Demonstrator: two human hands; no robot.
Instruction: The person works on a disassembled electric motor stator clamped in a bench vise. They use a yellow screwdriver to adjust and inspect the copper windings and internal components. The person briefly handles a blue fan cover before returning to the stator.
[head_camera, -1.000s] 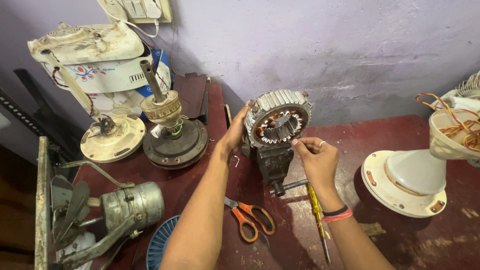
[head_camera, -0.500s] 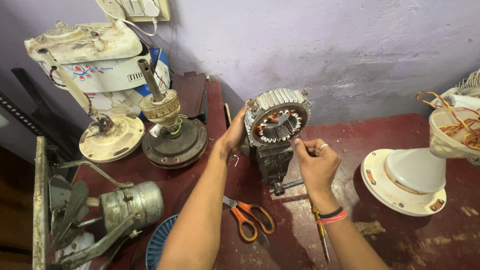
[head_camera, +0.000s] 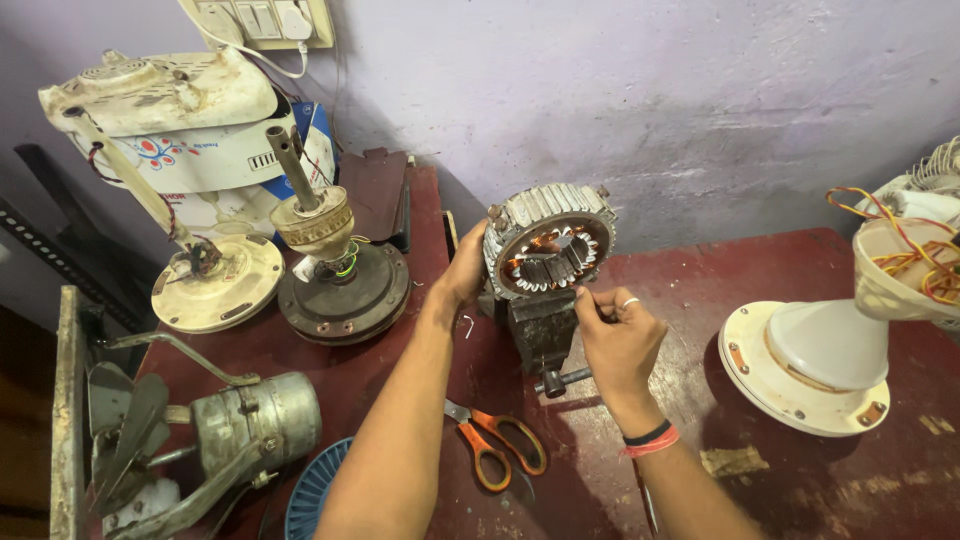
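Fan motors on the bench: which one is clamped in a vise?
The ribbed grey stator ring with copper windings, gripped by the dark vise between both hands; the others sit loose.

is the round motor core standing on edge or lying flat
On edge: the motor core sits upright in the small vise, open face toward the camera, left hand steadying its side.

The left hand (head_camera: 465, 268) goes behind the round motor ring (head_camera: 550, 240), so its fingers are hidden. The right hand (head_camera: 615, 335) pinches something at the ring's edge, but it is too small to tell what. The scissors (head_camera: 495, 440) are partly under the left arm. The blue fan guard (head_camera: 310, 495) and the white fan (head_camera: 915, 240) are cut off by the picture's edges.
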